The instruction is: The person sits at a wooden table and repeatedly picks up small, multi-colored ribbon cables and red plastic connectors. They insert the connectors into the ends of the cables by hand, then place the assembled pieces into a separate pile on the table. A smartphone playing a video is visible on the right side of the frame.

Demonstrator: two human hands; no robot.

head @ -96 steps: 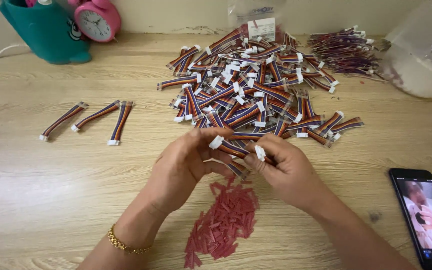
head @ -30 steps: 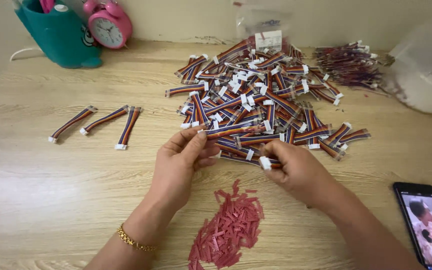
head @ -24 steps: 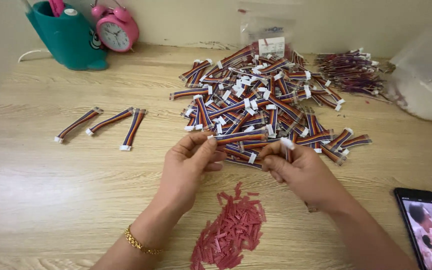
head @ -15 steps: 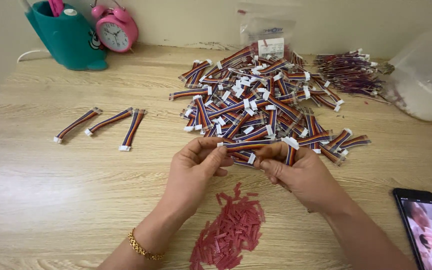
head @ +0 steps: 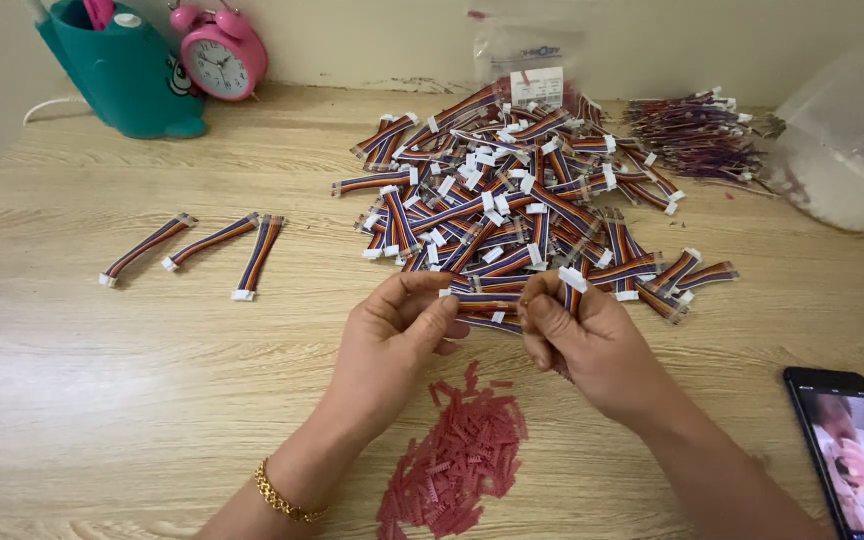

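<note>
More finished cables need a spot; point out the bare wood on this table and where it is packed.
Bare wood lies between the three separate cables and the left hand, and along the near left edge. It is crowded at the cable pile, the red pieces, and by the phone beyond the right hand.

A home desk: pink alarm clock [head: 218, 62], phone [head: 854, 448], wood-grain tabletop [head: 102, 380].

Cable pile [head: 512, 190] just beyond hands [head: 492, 335]

A pale wood-grain table [head: 102, 400] meets a plain cream wall [head: 372, 40] in soft light.
</note>
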